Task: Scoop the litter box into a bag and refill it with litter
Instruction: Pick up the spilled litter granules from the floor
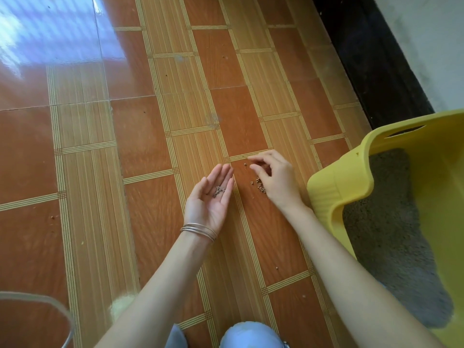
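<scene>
Knees point(251, 334) in pale jeans sat at the bottom edge, with both bare forearms reaching forward over the tiled floor point(140, 136). At far left, well away from either hand, a curved grey rim point(50, 303) of some container showed; what it was could not be told. The left hand point(213, 197) lay palm up, fingers straight and together, cupping a few grey pellets point(219, 191) in the palm, with thin bangles point(199, 229) at the wrist. Just right of its fingertips, the right hand point(275, 175) was palm down on the floor, fingers curled and thumb near forefinger; whether they pinched a pellet could not be told. Loose grains point(259, 185) lay on the tile under and beside those fingers. Right of that wrist, close by, stood the yellow box point(334, 177), grey litter point(384, 234) inside it.
</scene>
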`<state>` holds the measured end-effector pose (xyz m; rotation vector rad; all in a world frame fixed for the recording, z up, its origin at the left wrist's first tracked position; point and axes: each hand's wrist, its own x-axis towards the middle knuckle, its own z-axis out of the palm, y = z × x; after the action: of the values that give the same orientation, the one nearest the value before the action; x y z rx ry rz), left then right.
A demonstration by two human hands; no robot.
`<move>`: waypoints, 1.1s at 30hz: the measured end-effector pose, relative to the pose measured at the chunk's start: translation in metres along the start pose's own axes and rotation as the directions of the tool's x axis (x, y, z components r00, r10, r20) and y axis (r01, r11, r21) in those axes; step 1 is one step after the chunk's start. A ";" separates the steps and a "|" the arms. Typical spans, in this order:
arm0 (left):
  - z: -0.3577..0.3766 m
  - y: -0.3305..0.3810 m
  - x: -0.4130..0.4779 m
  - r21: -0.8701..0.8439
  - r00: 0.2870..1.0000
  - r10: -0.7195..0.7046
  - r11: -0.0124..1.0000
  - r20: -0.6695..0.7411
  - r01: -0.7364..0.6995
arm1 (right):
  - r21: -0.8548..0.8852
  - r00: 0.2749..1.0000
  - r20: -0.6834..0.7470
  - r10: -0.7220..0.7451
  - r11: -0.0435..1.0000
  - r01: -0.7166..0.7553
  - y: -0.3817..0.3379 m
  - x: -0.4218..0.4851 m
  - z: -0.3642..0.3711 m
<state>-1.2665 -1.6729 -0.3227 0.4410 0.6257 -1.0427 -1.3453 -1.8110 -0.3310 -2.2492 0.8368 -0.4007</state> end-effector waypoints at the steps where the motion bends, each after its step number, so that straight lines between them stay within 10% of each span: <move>1: -0.001 0.001 -0.001 0.007 1.000 0.005 1.000 0.000 -0.005 | -0.021 0.999 0.033 -0.028 0.999 0.028 0.002 0.003 0.003; 10: -0.008 0.004 -0.002 0.069 1.000 0.014 0.997 0.014 -0.015 | -0.060 0.985 0.056 -0.163 0.984 0.166 0.017 -0.030 -0.004; 16: -0.010 0.003 -0.002 0.100 0.999 0.021 0.995 0.027 -0.023 | 0.087 0.986 -0.146 0.087 0.993 -0.075 0.016 -0.055 -0.012; 27: -0.010 0.003 -0.002 0.103 0.999 0.019 0.994 0.033 -0.022 | 0.238 0.990 0.013 0.138 0.962 -0.137 -0.001 -0.052 0.008; 33: -0.009 0.003 -0.003 0.102 1.000 0.012 0.995 0.022 -0.014 | 0.000 0.995 0.069 0.067 0.998 -0.067 0.011 -0.042 -0.007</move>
<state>-1.2675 -1.6637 -0.3271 0.5218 0.5516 -1.0685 -1.3844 -1.7922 -0.3357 -2.2136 0.8724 -0.2911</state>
